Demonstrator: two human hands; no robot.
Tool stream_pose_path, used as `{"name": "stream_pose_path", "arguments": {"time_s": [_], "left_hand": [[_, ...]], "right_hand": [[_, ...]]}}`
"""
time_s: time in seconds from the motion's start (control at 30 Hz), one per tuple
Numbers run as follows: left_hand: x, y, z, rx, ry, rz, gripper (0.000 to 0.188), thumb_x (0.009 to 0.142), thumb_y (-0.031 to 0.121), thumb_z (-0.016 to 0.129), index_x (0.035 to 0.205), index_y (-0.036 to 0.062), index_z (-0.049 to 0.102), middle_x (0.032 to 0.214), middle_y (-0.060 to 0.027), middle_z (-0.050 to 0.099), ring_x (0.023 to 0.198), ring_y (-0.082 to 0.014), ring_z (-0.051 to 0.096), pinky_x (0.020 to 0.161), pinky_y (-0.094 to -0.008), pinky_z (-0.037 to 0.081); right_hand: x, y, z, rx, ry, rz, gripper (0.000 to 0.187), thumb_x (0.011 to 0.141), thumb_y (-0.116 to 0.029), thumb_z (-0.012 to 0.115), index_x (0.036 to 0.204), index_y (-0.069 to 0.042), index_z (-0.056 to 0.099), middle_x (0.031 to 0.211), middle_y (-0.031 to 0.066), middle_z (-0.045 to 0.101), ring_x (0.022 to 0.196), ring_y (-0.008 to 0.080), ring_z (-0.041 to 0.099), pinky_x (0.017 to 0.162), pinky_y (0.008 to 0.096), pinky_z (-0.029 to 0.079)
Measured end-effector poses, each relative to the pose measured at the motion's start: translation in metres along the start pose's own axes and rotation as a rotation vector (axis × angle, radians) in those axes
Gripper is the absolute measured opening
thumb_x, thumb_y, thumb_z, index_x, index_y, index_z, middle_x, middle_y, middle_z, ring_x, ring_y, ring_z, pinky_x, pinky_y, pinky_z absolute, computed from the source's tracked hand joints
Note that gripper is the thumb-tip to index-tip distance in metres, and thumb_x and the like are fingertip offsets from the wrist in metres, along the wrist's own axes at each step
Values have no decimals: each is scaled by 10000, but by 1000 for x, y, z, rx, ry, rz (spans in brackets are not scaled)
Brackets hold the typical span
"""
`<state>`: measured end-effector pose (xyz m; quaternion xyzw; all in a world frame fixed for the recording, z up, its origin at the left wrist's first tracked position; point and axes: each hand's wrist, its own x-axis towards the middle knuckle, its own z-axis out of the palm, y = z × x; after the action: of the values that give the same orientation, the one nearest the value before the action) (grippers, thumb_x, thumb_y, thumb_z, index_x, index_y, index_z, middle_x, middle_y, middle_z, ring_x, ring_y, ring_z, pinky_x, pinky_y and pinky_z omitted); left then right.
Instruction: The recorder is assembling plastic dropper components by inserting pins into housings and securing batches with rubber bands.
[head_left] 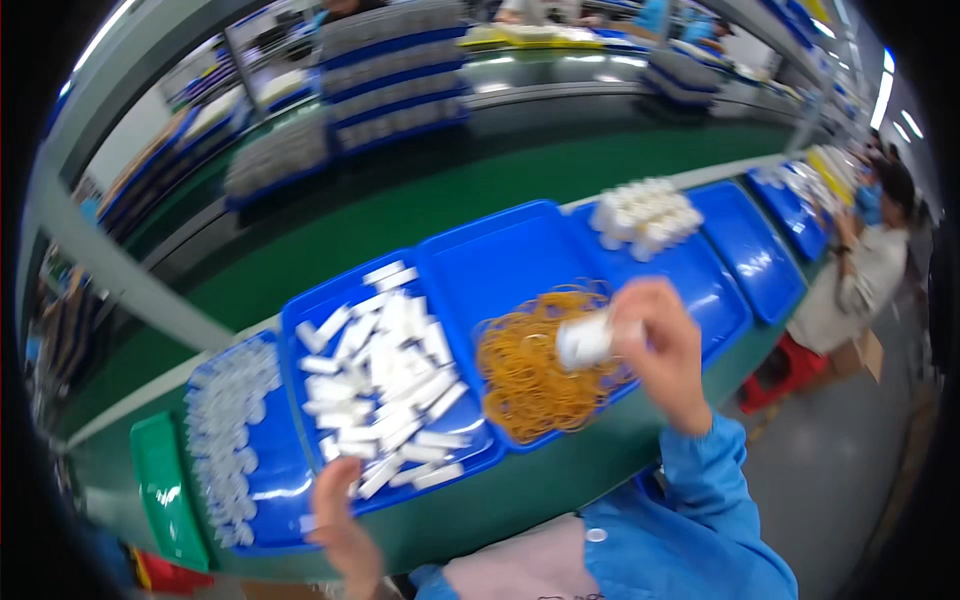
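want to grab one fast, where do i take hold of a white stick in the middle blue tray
Pick a white stick lying on top at the pile's near right edge, where it sits clear of the others. Pinch it across its narrow width near mid-length, coming straight down from above: the sticks lie flat and the blue tray rim blocks a sideways approach.

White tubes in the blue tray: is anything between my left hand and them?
Nothing visible. The left hand is at the near rim of the blue tray, and the white tubes lie open just beyond it.
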<state>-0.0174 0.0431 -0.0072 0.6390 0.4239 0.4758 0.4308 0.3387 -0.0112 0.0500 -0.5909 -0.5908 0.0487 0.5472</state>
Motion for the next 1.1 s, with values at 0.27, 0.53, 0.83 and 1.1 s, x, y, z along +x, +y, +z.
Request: {"name": "stream_pose_path", "arguments": {"time_s": [0.27,0.53,0.83,1.1], "left_hand": [[-1,-31,-88,-235,445,-69,362,984,299,492,1052,-30,626,907,-118,655,809,-210,616,761,-333,493],[-18,-76,-163,620,334,-87,287,1000,246,516,1046,-7,644,768,-21,560,700,-98,500,649,-228,411],[-20,-95,-185,1025,365,-131,384,781,49,723,1146,52,604,686,-5,401,613,-128,378,566,-281,346],[-10,-97,-202,1132,457,-99,302,790,36,703,1053,62,558,740,-36,416,649,-172,407,610,-315,382]], "right_hand": [[13,95,-88,-243,202,257,329,809,-59,683,1128,-58,600,995,51,547,824,118,550,650,240,490],[37,147,-59,-625,88,156,355,775,-125,727,1099,-67,591,1037,96,570,774,270,644,622,375,517],[36,152,-51,-879,62,155,340,787,-180,729,1099,-94,625,1090,75,563,836,298,639,708,408,514],[29,142,-53,-840,100,127,329,794,-153,709,1113,-138,629,1058,75,563,860,294,630,701,407,505]]}}
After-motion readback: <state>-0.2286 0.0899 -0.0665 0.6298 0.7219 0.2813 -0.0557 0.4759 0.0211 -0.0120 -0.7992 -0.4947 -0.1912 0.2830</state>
